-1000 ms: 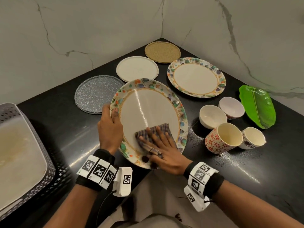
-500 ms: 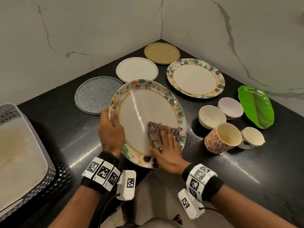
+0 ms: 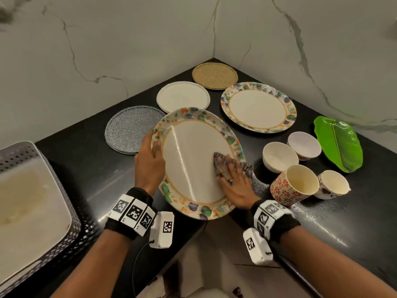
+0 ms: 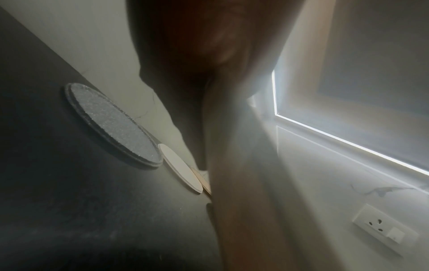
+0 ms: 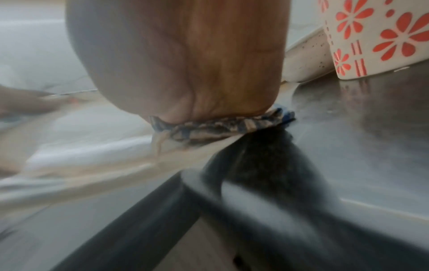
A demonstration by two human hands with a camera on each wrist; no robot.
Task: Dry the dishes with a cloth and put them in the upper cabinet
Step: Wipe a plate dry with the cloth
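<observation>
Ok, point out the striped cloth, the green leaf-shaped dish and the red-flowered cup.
striped cloth [image 3: 221, 161], head view, on its exposed left corner.
green leaf-shaped dish [image 3: 340, 143], head view, on its middle.
red-flowered cup [image 5: 380, 36], right wrist view, on its side wall.

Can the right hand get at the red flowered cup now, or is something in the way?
Probably yes. The right hand presses the cloth flat on the plate, and the red flowered cup stands just beside it with bare counter between. It would have to leave the cloth first.
</observation>
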